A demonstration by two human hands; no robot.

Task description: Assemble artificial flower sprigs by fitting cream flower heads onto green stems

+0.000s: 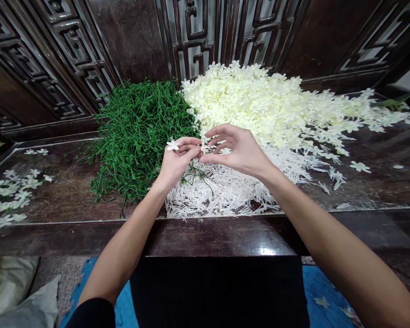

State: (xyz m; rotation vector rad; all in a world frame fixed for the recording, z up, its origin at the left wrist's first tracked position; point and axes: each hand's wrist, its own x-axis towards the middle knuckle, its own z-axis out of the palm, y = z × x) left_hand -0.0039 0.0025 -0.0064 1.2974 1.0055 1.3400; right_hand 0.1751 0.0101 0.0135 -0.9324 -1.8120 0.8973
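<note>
My left hand point(179, 159) is closed in a pinch on a thin green plastic stem, part of which hangs below the fingers. A white artificial flower point(172, 144) shows at the back of that hand, and a second small flower point(205, 146) is at its fingertips. My right hand point(237, 150) curves around this second flower, its thumb and fingers apart; whether a fingertip touches it I cannot tell. Beneath both hands lies a heap of white stamen-like pieces point(222, 196). Left of them is a pile of green plastic stems point(140, 123); behind, a large mound of cream-white petals point(253, 100).
Everything rests on a dark wooden bench point(379, 191) with a carved lattice back point(198, 32). A group of white flowers point(17, 193) lies at the far left. Loose petals point(360, 166) are scattered at the right. Pale sacks point(20, 291) stand on the floor, lower left.
</note>
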